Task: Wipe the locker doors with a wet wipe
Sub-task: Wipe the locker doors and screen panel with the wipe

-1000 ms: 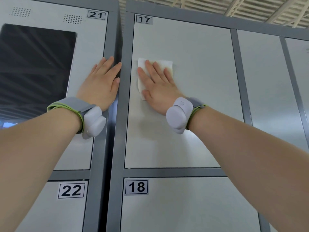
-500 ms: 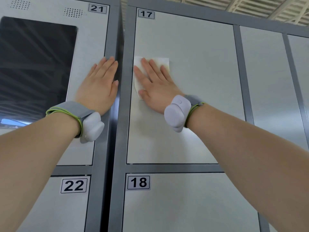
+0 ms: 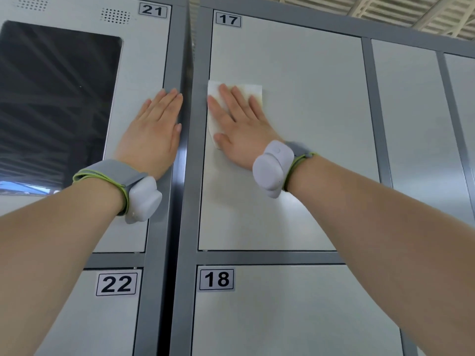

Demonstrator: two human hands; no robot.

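A white wet wipe (image 3: pixel 215 116), slightly soiled at its right edge, lies flat against the pale grey locker door 17 (image 3: pixel 308 98), at the door's left edge. My right hand (image 3: pixel 240 127) presses on it with straight, spread fingers; most of the wipe is hidden under the hand. My left hand (image 3: pixel 153 132) rests flat with straight fingers on the panel numbered 21 (image 3: pixel 144 60), beside the dark grey frame post (image 3: pixel 177 176). Both wrists wear grey bands with white pods.
A dark glass screen (image 3: pixel 56 104) fills the left of panel 21. Doors 22 (image 3: pixel 102 317) and 18 (image 3: pixel 282 317) sit below. More grey doors (image 3: pixel 411 124) extend right. A slatted ceiling (image 3: pixel 385 14) shows at the top.
My right hand has slid the wipe leftward across door 17, from near its left part to its left edge. My left hand stays flat on panel 21.
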